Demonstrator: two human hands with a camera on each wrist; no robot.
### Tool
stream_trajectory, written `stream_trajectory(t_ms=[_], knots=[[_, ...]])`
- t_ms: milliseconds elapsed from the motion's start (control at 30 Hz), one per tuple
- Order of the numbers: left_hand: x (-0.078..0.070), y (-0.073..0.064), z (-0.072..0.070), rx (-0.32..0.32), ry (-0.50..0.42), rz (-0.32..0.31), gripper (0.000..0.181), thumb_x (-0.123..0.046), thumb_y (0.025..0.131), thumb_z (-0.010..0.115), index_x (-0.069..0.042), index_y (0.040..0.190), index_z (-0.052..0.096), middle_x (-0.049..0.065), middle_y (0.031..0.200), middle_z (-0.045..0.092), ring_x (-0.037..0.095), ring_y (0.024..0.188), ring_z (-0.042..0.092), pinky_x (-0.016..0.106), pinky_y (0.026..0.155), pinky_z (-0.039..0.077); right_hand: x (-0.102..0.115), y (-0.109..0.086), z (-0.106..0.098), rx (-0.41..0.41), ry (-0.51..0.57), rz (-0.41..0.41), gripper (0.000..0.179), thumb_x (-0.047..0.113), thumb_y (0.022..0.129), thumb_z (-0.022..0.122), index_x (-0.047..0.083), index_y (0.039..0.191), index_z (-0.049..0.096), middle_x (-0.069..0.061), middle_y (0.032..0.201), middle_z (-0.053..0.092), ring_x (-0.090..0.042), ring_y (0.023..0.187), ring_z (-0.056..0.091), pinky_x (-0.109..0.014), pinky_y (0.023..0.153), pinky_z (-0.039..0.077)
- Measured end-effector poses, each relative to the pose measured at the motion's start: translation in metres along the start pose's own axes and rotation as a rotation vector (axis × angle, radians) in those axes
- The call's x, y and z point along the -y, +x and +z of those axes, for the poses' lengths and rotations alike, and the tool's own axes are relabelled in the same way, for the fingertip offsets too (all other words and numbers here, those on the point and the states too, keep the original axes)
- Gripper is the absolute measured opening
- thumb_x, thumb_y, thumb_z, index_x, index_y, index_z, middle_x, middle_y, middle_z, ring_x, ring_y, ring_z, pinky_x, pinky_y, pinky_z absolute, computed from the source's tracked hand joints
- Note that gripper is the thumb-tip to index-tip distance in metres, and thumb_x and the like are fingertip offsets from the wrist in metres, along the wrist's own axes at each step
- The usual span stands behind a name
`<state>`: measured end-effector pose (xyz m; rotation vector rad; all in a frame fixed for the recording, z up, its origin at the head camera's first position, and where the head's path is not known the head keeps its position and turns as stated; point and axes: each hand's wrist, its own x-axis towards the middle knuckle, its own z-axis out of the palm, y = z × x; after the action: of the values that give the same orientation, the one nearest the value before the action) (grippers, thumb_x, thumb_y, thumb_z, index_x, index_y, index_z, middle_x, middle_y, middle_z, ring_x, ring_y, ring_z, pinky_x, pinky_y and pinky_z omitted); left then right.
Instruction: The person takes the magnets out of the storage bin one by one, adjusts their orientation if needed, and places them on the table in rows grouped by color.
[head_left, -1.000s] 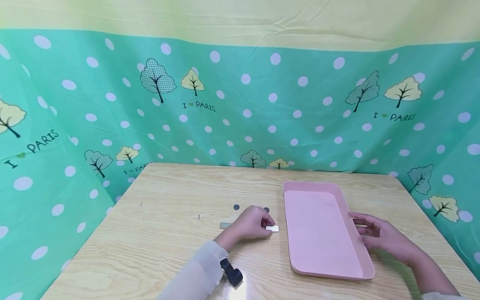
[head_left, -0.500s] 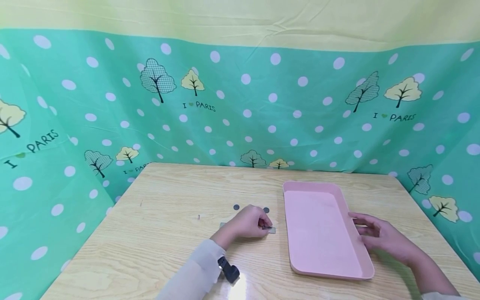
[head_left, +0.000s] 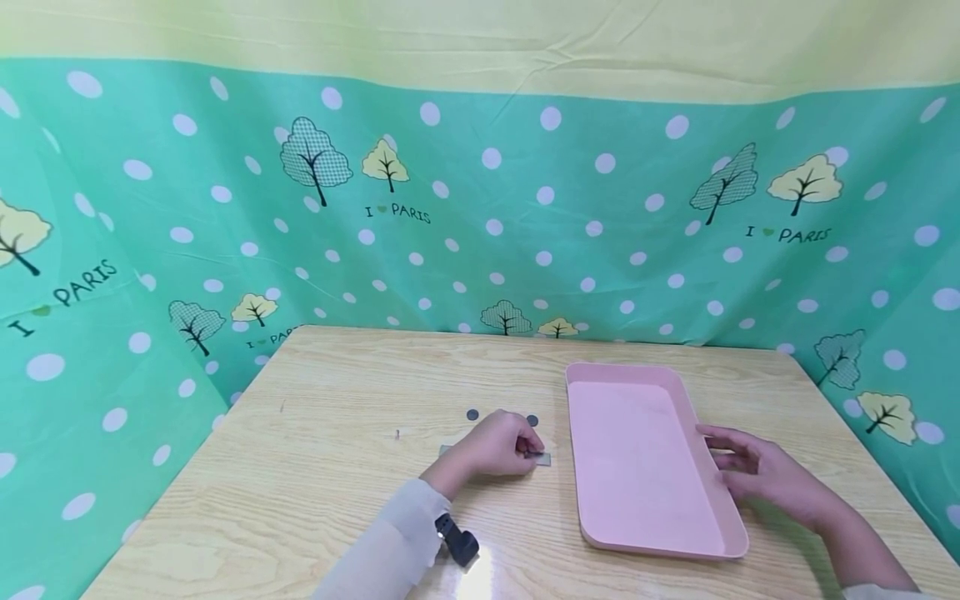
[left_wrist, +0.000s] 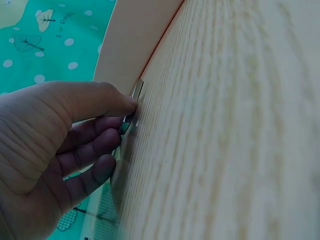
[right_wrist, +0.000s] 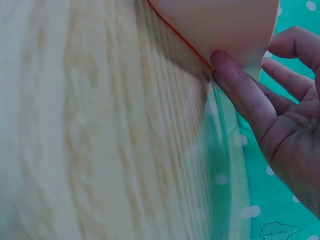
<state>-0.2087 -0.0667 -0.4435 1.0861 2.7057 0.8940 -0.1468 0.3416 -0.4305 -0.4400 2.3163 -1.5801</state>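
My left hand (head_left: 498, 446) rests low over the wooden table, left of a shallow pink tray (head_left: 637, 458). Its thumb and fingers pinch a thin, flat, shiny metal strip (left_wrist: 137, 91); one grey end shows past the fingertips. A grey flat piece (head_left: 446, 449) peeks out behind the left wrist; whether it belongs to the same strip is hidden. Two small dark discs (head_left: 472, 414) lie just beyond the hand. My right hand (head_left: 765, 475) touches the tray's right side, its thumb and fingers spread along the outer wall (right_wrist: 225, 30).
A tiny dark mark or speck (head_left: 397, 434) shows on the table (head_left: 322, 467) at left. Green dotted cloth (head_left: 450, 208) hangs round the back and sides. A black strap (head_left: 457, 540) is on my left wrist.
The left hand has shifted slightly left, and the strip's end, bright and white a second ago, now looks grey and lower. The right hand and tray stay put.
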Motion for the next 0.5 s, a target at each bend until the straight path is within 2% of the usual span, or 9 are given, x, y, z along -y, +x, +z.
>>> stream_trajectory(t_ms=[33,133,200,267,367,500], knots=[[0.0,0.0,0.0,-0.001,-0.004,-0.002,0.013,-0.007,0.076,0.077,-0.011,0.088,0.077,-0.01,0.077,0.065,-0.002,0.068,0.056,0.01,0.063,0.047,0.0,0.0,0.0,0.0,-0.001,-0.001,0.061,0.007,0.096,0.058,-0.01,0.146,0.026,0.009,0.131,0.054,0.001,0.108,0.058,-0.039,0.079,0.057],[0.001,-0.003,-0.003,-0.006,-0.025,-0.008,0.013,-0.007,0.076,0.077,-0.01,0.089,0.077,-0.009,0.079,0.065,0.0,0.069,0.056,0.012,0.064,0.048,0.001,0.001,0.0,-0.003,-0.011,0.013,0.063,0.008,0.096,0.059,-0.01,0.146,0.026,-0.011,0.138,0.051,0.002,0.107,0.058,-0.039,0.079,0.057],[0.003,-0.006,-0.006,-0.018,-0.041,-0.008,0.014,-0.007,0.076,0.077,-0.01,0.09,0.077,-0.008,0.081,0.066,0.002,0.072,0.058,0.013,0.066,0.048,0.002,0.001,0.001,-0.005,-0.018,0.023,0.063,0.009,0.096,0.059,-0.01,0.147,0.026,-0.026,0.141,0.044,0.004,0.106,0.058,-0.039,0.078,0.057],[0.004,-0.01,-0.01,-0.029,-0.062,-0.018,0.016,-0.007,0.076,0.077,-0.009,0.093,0.077,-0.006,0.084,0.067,0.004,0.075,0.059,0.015,0.07,0.049,0.004,0.001,0.001,-0.015,-0.03,0.036,0.063,0.011,0.097,0.059,-0.009,0.147,0.026,-0.035,0.142,0.036,0.006,0.105,0.057,-0.038,0.078,0.058],[0.006,-0.017,-0.017,-0.055,-0.072,-0.041,0.019,-0.006,0.077,0.076,-0.009,0.096,0.076,-0.006,0.088,0.068,0.007,0.081,0.06,0.018,0.074,0.049,0.006,0.002,0.003,-0.048,-0.053,0.049,0.063,0.014,0.097,0.06,-0.007,0.147,0.028,-0.037,0.145,0.031,0.008,0.104,0.056,-0.036,0.077,0.058],[0.009,-0.027,-0.028,-0.102,-0.073,-0.074,0.02,-0.005,0.078,0.074,-0.009,0.097,0.075,-0.004,0.091,0.067,0.009,0.083,0.059,0.02,0.073,0.05,0.009,0.002,0.006,-0.119,-0.102,0.041,0.062,0.017,0.097,0.061,-0.006,0.146,0.032,-0.034,0.144,0.034,0.007,0.102,0.056,-0.034,0.075,0.058]])
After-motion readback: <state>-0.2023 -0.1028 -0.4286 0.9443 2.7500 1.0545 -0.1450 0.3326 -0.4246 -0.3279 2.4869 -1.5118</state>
